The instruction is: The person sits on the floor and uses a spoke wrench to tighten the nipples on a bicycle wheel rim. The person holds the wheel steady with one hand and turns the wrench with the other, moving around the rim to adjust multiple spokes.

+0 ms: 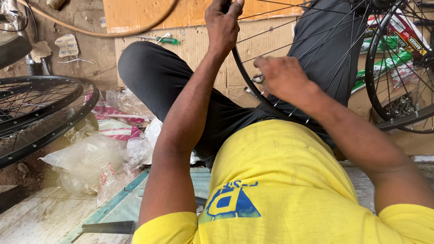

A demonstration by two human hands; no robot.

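Gripping the black rim of a spoked bicycle wheel near the top of the view, the left hand is closed around it. The right hand pinches a small metal spoke tool against the rim, fingers curled. The wheel stands over the person's lap, above dark trousers. More wheel rims lie at left beside plastic bags.
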